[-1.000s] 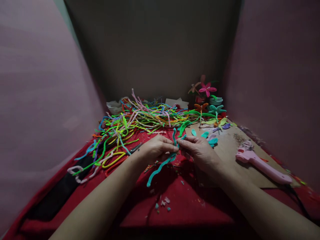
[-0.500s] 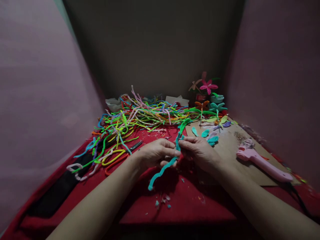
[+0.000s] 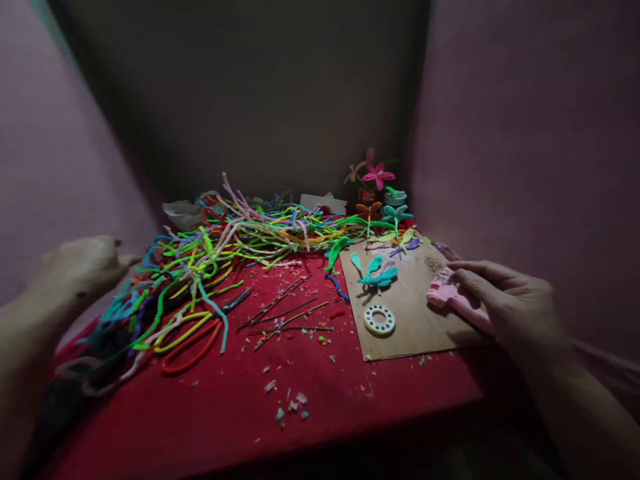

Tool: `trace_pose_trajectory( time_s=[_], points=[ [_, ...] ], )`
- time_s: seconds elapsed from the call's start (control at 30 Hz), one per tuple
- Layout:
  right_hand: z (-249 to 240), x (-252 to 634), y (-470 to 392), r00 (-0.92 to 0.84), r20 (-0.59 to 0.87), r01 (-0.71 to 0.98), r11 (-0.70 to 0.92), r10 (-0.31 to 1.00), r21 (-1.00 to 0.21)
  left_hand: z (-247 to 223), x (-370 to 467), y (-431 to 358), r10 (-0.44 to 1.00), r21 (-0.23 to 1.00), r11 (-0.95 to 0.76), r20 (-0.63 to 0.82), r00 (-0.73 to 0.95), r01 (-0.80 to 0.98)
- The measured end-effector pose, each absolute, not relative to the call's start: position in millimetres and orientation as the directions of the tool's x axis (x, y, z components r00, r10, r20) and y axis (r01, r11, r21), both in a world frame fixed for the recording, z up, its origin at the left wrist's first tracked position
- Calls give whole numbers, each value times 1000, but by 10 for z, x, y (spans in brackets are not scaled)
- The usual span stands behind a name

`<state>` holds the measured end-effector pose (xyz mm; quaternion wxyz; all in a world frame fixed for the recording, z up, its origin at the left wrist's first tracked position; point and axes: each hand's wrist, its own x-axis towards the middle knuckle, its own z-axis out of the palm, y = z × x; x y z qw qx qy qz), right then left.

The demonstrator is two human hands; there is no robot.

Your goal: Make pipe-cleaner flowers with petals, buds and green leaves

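Note:
My left hand [image 3: 83,273] is raised at the far left, blurred by motion. Its fingers point right, and I cannot make out whether it holds anything. Teal stems lie in the dim area below it. On the right, my right hand [image 3: 510,293] is over the pink glue gun [image 3: 467,308], fingers stretched out and hiding part of its handle; nothing shows between the fingertips. The glue gun rests on a brown board [image 3: 415,337]. Teal petal shapes [image 3: 377,275] and a round white disc with holes [image 3: 379,321] lie on the board.
A tangle of coloured fuzzy stems [image 3: 270,230] spans the back of the red cloth [image 3: 200,413]. Scissors [image 3: 237,300], thin dark sticks [image 3: 280,327] and scraps lie in front. Fuzzy flowers [image 3: 379,176] stand at the back right.
My hands have moved far apart from the centre, left hand leftward, right hand to the glue gun. The teal strip has left the middle. The view has shifted right, and the disc and sticks now show.

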<state>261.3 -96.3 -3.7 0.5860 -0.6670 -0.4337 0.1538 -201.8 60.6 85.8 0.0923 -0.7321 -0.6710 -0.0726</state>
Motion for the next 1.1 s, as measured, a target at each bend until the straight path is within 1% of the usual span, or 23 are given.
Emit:
trace_pose_trajectory(
  time_s=[0.07, 0.1, 0.17, 0.23, 0.27, 0.33, 0.4, 0.47, 0.57, 0.6, 0.67, 0.9, 1.0, 1.1],
  points=[
    [-77, 2675, -1028, 557, 388, 558, 14, 734, -830, 794, -1674, 615, 975, -12, -82, 206, 82, 997],
    [-96, 2689, -1046, 530, 418, 607, 14, 738, -794, 754, -1448, 605, 973, 44, -156, 179, 146, 987],
    [-131, 2704, -1065, 465, 461, 683, 25, 756, -730, 652, -963, 549, 927, 149, -368, 137, 350, 918],
    [-166, 2730, -1080, 418, 491, 748, 17, 764, -664, 525, -519, 454, 863, 227, -503, 88, 497, 834],
    [-185, 2755, -1087, 402, 510, 781, 6, 761, -625, 458, -335, 401, 831, 226, -551, 67, 552, 803],
    [-235, 2833, -1098, 365, 559, 856, -32, 745, -517, 333, -51, 300, 791, 206, -608, 74, 607, 767],
    [-304, 2930, -1094, 292, 594, 932, -83, 749, -354, 239, 141, 231, 763, 200, -641, 54, 645, 741],
    [-384, 3013, -1071, 238, 567, 966, -134, 789, -219, 184, 290, 206, 756, 174, -650, 45, 653, 740],
    [-477, 3055, -1018, 193, 515, 981, -152, 835, -122, 150, 532, 231, 748, 182, -662, 113, 654, 727],
    [-493, 3046, -1003, 185, 505, 983, -156, 843, -101, 144, 624, 247, 737, 191, -675, 145, 660, 712],
    [-501, 3008, -983, 178, 493, 984, -165, 852, -71, 126, 813, 280, 705, 212, -708, 162, 690, 674],
    [-470, 2906, -968, 186, 444, 981, -190, 876, -34, -19, 1179, 379, 780, 245, -616, 60, 623, 748],
    [-495, 2905, -957, 181, 450, 981, -193, 874, -21, -88, 1198, 442, 794, 286, -591, 37, 607, 754],
    [-520, 2907, -945, 190, 434, 981, -191, 880, -43, -156, 1202, 504, 807, 346, -562, 31, 589, 752]
  ],
)
